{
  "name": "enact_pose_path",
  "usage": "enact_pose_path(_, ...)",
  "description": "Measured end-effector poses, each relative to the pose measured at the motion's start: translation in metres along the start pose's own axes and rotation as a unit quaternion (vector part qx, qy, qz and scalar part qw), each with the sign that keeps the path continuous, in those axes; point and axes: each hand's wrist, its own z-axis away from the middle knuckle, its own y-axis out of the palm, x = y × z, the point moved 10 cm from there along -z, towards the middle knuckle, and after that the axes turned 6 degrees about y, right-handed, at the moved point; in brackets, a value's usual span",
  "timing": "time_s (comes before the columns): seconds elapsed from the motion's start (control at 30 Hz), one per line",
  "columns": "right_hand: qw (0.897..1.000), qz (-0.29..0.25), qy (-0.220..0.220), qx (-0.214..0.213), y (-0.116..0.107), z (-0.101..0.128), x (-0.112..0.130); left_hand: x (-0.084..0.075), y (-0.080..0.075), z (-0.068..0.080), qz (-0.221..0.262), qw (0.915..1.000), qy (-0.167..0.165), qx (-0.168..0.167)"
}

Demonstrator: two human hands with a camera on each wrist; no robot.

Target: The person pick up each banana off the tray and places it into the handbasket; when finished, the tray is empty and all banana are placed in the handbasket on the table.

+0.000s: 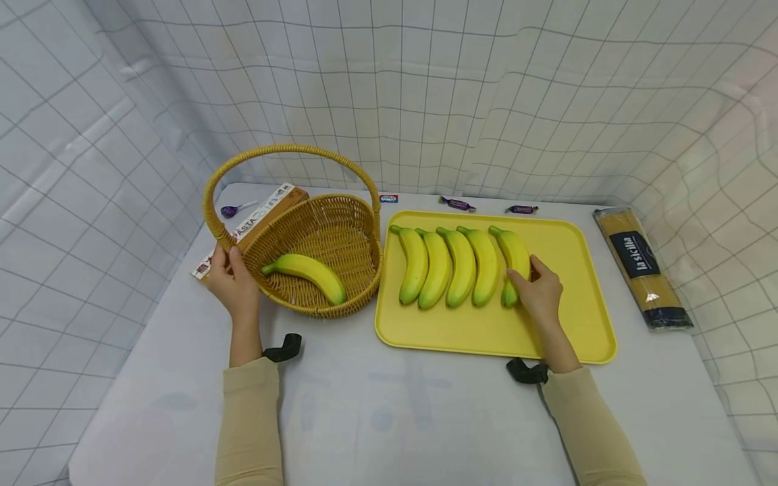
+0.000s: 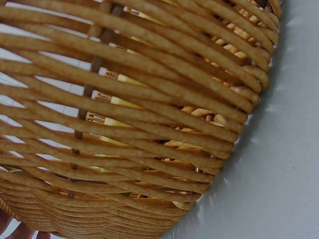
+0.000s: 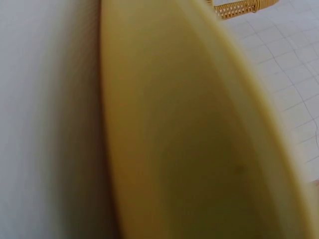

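A wicker basket (image 1: 316, 307) with a tall handle (image 1: 292, 150) stands on the left of the table and holds one banana (image 1: 310, 272). My left hand (image 1: 231, 263) grips the basket's left rim at the foot of the handle. The left wrist view is filled by the basket's weave (image 2: 149, 99), with fingertips (image 2: 20, 231) at the bottom left corner. To the right lies a yellow tray (image 1: 565, 250) with several bananas in a row. My right hand (image 1: 523, 280) curls round the rightmost banana (image 1: 515, 253). The right wrist view shows only the blurred tray (image 3: 189, 149).
A long pasta box (image 1: 255, 219) lies behind the basket, with a purple lollipop (image 1: 229, 210) beside it. Two wrapped candies (image 1: 457, 202) (image 1: 521, 209) sit behind the tray. A spaghetti pack (image 1: 641, 266) lies at the right edge. Checked cloth walls enclose the table.
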Motion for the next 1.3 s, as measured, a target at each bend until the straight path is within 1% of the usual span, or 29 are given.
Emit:
enact_pose_path(0.17, 1.0, -0.005, 0.009, -0.009, -0.001, 0.001, -0.001, 0.0, 0.0, 0.0, 0.003, 1.0, 0.003, 0.004)
enact_pose_path(0.33, 1.0, -0.009, 0.02, -0.012, -0.002, 0.001, -0.002, 0.0, 0.0, 0.0, 0.004, 1.0, 0.001, -0.001)
enact_pose_path(0.43, 0.999, -0.011, 0.021, -0.021, -0.003, 0.001, -0.002, -0.012, -0.002, 0.003, 0.004, 1.0, 0.0, -0.004)
enact_pose_path(0.57, 0.999, -0.01, 0.021, -0.023, -0.003, 0.002, -0.001, -0.036, -0.005, 0.008, 0.013, 0.9999, 0.002, -0.005)
enact_pose_path(0.6, 1.0, -0.009, 0.021, -0.018, -0.003, 0.002, -0.001, -0.04, -0.005, 0.009, 0.016, 0.9999, 0.003, -0.004)
enact_pose_path(0.7, 1.0, -0.006, 0.024, -0.019, -0.003, 0.002, -0.002, -0.044, -0.006, 0.01, 0.023, 0.9997, 0.004, -0.004)
enact_pose_path(0.83, 0.999, -0.012, 0.025, -0.023, -0.006, 0.005, -0.001, -0.036, -0.004, 0.008, 0.024, 0.9997, 0.0, -0.002)
enact_pose_path(1.07, 0.999, -0.016, 0.024, -0.018, -0.008, 0.006, 0.004, -0.004, -0.001, 0.0, 0.009, 1.0, -0.001, -0.003)
enact_pose_path(1.17, 0.999, -0.013, 0.022, -0.019, -0.011, 0.008, 0.008, 0.0, -0.001, 0.0, 0.008, 1.0, 0.001, 0.0)
enact_pose_path(1.3, 1.0, -0.016, 0.014, -0.019, -0.015, 0.015, 0.018, -0.001, 0.0, 0.0, 0.015, 0.9999, 0.006, 0.003)
